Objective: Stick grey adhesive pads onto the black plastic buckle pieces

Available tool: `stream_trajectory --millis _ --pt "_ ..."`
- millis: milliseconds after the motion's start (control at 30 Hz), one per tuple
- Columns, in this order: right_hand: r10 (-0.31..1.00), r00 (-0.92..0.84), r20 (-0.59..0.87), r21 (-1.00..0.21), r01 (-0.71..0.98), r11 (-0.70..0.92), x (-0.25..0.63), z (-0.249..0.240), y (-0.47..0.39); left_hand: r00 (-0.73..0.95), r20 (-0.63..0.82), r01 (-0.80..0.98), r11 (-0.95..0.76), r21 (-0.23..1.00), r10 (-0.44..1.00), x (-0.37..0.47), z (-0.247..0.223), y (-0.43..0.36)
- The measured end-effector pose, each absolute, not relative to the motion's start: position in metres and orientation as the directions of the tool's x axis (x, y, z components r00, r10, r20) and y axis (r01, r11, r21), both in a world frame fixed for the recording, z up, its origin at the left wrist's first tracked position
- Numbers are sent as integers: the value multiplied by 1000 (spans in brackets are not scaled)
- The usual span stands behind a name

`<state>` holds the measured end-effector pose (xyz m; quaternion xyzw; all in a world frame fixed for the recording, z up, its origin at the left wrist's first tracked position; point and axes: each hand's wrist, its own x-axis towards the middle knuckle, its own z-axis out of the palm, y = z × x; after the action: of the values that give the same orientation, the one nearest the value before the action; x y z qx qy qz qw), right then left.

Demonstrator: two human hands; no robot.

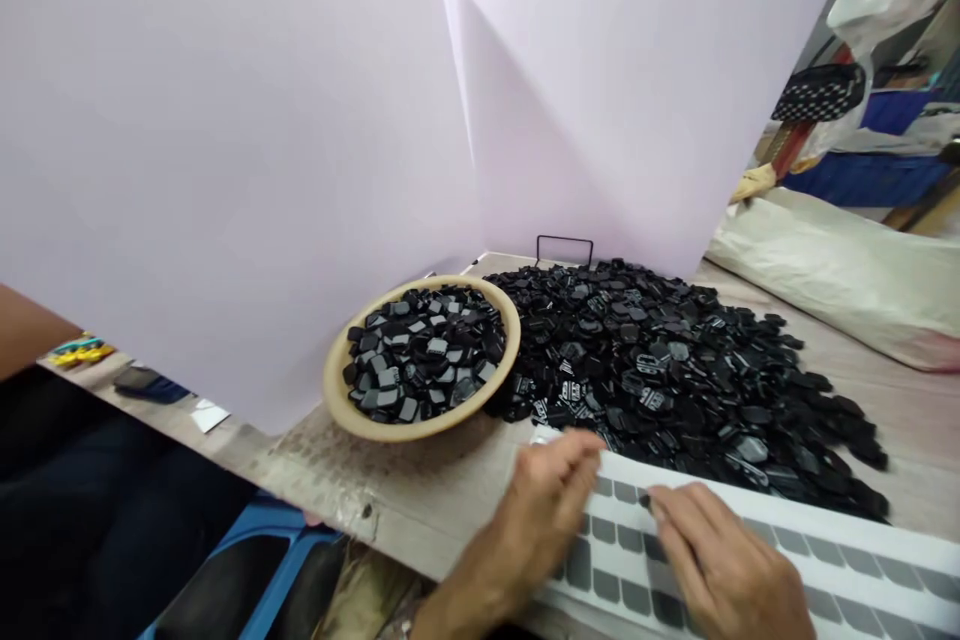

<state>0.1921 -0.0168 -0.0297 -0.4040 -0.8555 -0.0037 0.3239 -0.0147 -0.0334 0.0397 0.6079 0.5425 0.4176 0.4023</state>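
Observation:
A white sheet (757, 500) with rows of grey and darker rounded patches lies along the table's front edge. Over its left end is my left hand (536, 510), blurred, with thumb and fingers pressed together; whatever is between them is hidden. My right hand (731, 560) rests low over the middle of the sheet. At its fingertips a small black piece (645, 500) shows, pinched between thumb and forefinger. Just behind the sheet spreads a large heap of small flat black pieces (645, 360), some with pale printed marks.
Left of the heap, a cream bowl (336, 390) holds many similar black pieces with grey faces. Tall white panels (300, 120) stand behind and to the left. A black wire frame (565, 240) stands behind the heap; a pale sack (840, 270) lies at right. Someone's arm (26, 330) shows at left.

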Motion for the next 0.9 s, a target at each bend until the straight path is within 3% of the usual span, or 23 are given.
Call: stream_trajectory --millis 100,167,267,333,433,500,633,767,900 --pt "849 -339 405 -340 806 484 197 -22 -15 -229 317 561 -141 816 921 -56 72 -9" --pt "910 -308 278 -380 835 399 198 -18 -17 -333 500 765 -80 639 799 -85 84 8" --pt "941 -319 118 -408 848 338 193 -15 -19 -236 696 940 -23 340 678 -108 84 20" --pt "943 -329 52 -407 856 320 188 -15 -18 -136 759 955 -120 272 637 -105 73 12" --pt "940 -340 40 -388 861 328 177 -14 -14 80 746 870 -412 271 661 -82 39 -13" --pt "929 -365 63 -368 857 361 168 -13 -10 209 633 832 -476 286 745 -66 9 -30" --pt "903 -419 93 -290 856 427 145 -9 0 236 448 878 -387 283 863 -56 -47 -50" --pt "883 -456 110 -197 861 469 119 -8 10 149 466 913 -302 273 872 -61 -75 -57" --pt "862 -499 92 -174 844 507 98 -11 14 115 408 912 -260 319 905 -60 -74 -58"
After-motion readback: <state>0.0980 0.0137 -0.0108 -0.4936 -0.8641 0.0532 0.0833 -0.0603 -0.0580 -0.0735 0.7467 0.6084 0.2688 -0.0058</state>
